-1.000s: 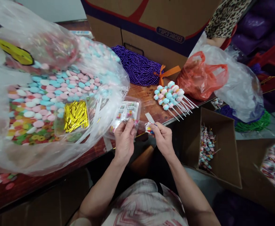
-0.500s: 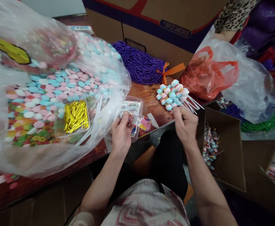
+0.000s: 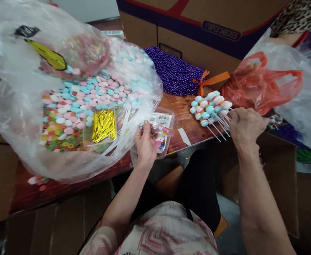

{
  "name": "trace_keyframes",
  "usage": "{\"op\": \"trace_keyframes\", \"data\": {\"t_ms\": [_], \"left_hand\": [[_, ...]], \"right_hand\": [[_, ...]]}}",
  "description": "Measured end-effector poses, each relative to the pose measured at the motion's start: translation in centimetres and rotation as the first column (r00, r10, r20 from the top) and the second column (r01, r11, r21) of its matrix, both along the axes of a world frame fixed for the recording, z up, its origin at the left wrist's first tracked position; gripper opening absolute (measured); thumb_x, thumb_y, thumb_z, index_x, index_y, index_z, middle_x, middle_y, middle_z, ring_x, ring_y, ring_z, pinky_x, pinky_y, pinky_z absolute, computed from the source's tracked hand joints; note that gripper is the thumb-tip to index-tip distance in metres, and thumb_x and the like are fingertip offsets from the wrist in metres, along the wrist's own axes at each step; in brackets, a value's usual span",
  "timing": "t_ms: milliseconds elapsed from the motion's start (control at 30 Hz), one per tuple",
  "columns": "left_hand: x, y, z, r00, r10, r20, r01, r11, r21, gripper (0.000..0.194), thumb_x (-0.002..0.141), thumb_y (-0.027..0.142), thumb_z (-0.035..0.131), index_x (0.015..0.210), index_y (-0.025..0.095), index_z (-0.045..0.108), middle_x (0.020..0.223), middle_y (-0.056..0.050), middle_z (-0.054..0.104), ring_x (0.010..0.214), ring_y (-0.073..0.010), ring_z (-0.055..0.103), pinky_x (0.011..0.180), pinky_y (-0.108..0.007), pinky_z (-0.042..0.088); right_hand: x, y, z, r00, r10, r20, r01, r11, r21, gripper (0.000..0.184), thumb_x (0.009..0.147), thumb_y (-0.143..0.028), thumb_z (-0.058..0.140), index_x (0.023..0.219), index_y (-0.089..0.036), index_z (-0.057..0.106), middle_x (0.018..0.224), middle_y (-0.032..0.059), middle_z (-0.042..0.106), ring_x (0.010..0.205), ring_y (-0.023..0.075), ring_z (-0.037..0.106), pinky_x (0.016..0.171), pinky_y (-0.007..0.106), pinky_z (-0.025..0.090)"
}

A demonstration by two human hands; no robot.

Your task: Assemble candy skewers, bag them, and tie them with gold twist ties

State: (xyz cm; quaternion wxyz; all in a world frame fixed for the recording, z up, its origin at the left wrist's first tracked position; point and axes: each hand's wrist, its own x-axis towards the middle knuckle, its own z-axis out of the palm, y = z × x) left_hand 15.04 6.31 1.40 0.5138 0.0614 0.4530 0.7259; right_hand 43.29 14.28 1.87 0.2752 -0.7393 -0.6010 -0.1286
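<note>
My left hand (image 3: 145, 143) is closed on a small clear printed wrapper (image 3: 162, 130), held just above a clear plastic tray of stickers (image 3: 166, 122) at the table's front edge. My right hand (image 3: 244, 126) has its fingers curled around the white sticks of a bunch of pastel candy skewers (image 3: 210, 106) lying on the wooden table (image 3: 183, 106). A white paper strip (image 3: 184, 136) lies on the table between my hands.
A big clear bag of pastel candies (image 3: 72, 102) with a tub of gold twist ties (image 3: 103, 124) fills the left. Purple beads (image 3: 175, 72), a cardboard carton (image 3: 198, 28), an orange bag (image 3: 256, 85) and a clear bag (image 3: 308, 106) stand behind. A person's patterned sleeve (image 3: 296, 16) shows top right.
My right hand let go of the wrapper and reached right to the skewer sticks. My left hand kept the wrapper over the sticker tray. The view shifted right.
</note>
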Motion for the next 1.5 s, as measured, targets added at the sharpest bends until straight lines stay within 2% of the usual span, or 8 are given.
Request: {"op": "trace_keyframes", "data": {"t_ms": [100, 200, 300, 467, 700, 1067, 1333, 1500], "left_hand": [[-0.3, 0.1, -0.1, 0.999, 0.018, -0.037, -0.018, 1.000, -0.019, 0.041, 0.066, 0.046, 0.088, 0.074, 0.018, 0.059, 0.068, 0.005, 0.065, 0.059, -0.0078, 0.062, 0.058, -0.020, 0.046], [-0.6, 0.3, 0.0, 0.998, 0.052, -0.024, -0.053, 0.997, -0.050, 0.045, 0.062, 0.046, 0.090, 0.074, 0.019, 0.057, 0.066, 0.006, 0.062, 0.055, -0.0067, 0.058, 0.056, -0.020, 0.044], [-1.0, 0.5, 0.0, 0.997, 0.067, -0.031, -0.069, 0.996, -0.055, 0.046, 0.062, 0.047, 0.090, 0.075, 0.019, 0.056, 0.066, 0.007, 0.061, 0.052, -0.0055, 0.053, 0.052, -0.020, 0.040], [-1.2, 0.5, 0.0, 0.995, 0.040, -0.096, -0.046, 0.998, -0.053, 0.043, 0.068, 0.052, 0.085, 0.076, 0.021, 0.056, 0.068, 0.006, 0.060, 0.052, -0.0062, 0.052, 0.050, -0.021, 0.037], [-0.8, -0.1, 0.0, 0.995, 0.029, -0.100, -0.035, 0.998, -0.055, 0.042, 0.068, 0.052, 0.085, 0.073, 0.021, 0.056, 0.065, 0.006, 0.059, 0.053, -0.0071, 0.053, 0.054, -0.021, 0.041], [-1.6, -0.7, -0.2, 0.963, 0.049, -0.265, -0.040, 0.998, 0.039, 0.038, 0.071, 0.051, 0.083, 0.074, 0.019, 0.063, 0.067, 0.004, 0.062, 0.056, -0.0091, 0.059, 0.056, -0.022, 0.047], [-1.8, -0.8, -0.5, 0.945, 0.066, -0.321, -0.051, 0.997, 0.054, 0.045, 0.064, 0.056, 0.085, 0.074, 0.018, 0.063, 0.067, 0.003, 0.062, 0.056, -0.0091, 0.057, 0.053, -0.021, 0.048], [-1.7, -0.8, -1.0, 0.935, 0.098, -0.340, -0.093, 0.995, 0.032, 0.044, 0.068, 0.056, 0.082, 0.075, 0.018, 0.062, 0.067, 0.003, 0.063, 0.055, -0.0090, 0.058, 0.053, -0.021, 0.048]], "right_hand": [[-1.1, -1.8, 0.7, 0.998, 0.053, -0.045, -0.048, 0.994, 0.099, 0.021, 0.086, -0.022, 0.058, 0.067, -0.017, 0.066, 0.064, 0.0054, 0.057, 0.064, 0.0150, 0.040, 0.070, 0.037, 0.026], [-3.3, -5.2, 1.4, 0.939, 0.270, -0.215, -0.223, 0.950, 0.219, 0.023, 0.092, -0.029, 0.056, 0.079, -0.018, 0.071, 0.073, 0.0075, 0.066, 0.069, 0.0181, 0.055, 0.070, 0.034, 0.039], [-5.8, -9.2, 1.4, 0.821, 0.421, -0.385, -0.345, 0.904, 0.253, 0.020, 0.093, -0.032, 0.062, 0.083, -0.019, 0.073, 0.065, 0.0028, 0.062, 0.059, 0.0156, 0.054, 0.062, 0.032, 0.041], [-8.1, -13.1, 0.4, 0.749, 0.544, -0.379, -0.496, 0.839, 0.224, 0.016, 0.094, -0.027, 0.062, 0.082, -0.022, 0.073, 0.064, -0.0002, 0.064, 0.062, 0.0156, 0.061, 0.068, 0.032, 0.044], [-7.9, -14.0, -0.2, 0.810, 0.565, -0.158, -0.550, 0.825, 0.129, 0.016, 0.097, -0.024, 0.059, 0.090, -0.020, 0.073, 0.070, 0.0007, 0.069, 0.065, 0.0147, 0.062, 0.071, 0.033, 0.040], [-6.8, -14.7, 0.4, 0.804, 0.593, 0.038, -0.595, 0.802, 0.052, 0.014, 0.097, -0.022, 0.060, 0.092, -0.021, 0.073, 0.071, 0.0007, 0.070, 0.067, 0.0157, 0.058, 0.074, 0.034, 0.037], [-7.0, -15.2, 0.1, 0.819, 0.573, 0.010, -0.573, 0.817, 0.071, 0.010, 0.096, -0.018, 0.063, 0.095, -0.018, 0.073, 0.074, 0.0005, 0.070, 0.068, 0.0143, 0.062, 0.070, 0.030, 0.040], [-7.6, -15.5, -0.2, 0.823, 0.568, 0.026, -0.567, 0.818, 0.097, 0.009, 0.094, -0.014, 0.065, 0.095, -0.015, 0.074, 0.073, 0.0014, 0.071, 0.066, 0.0143, 0.062, 0.068, 0.030, 0.040]]}}
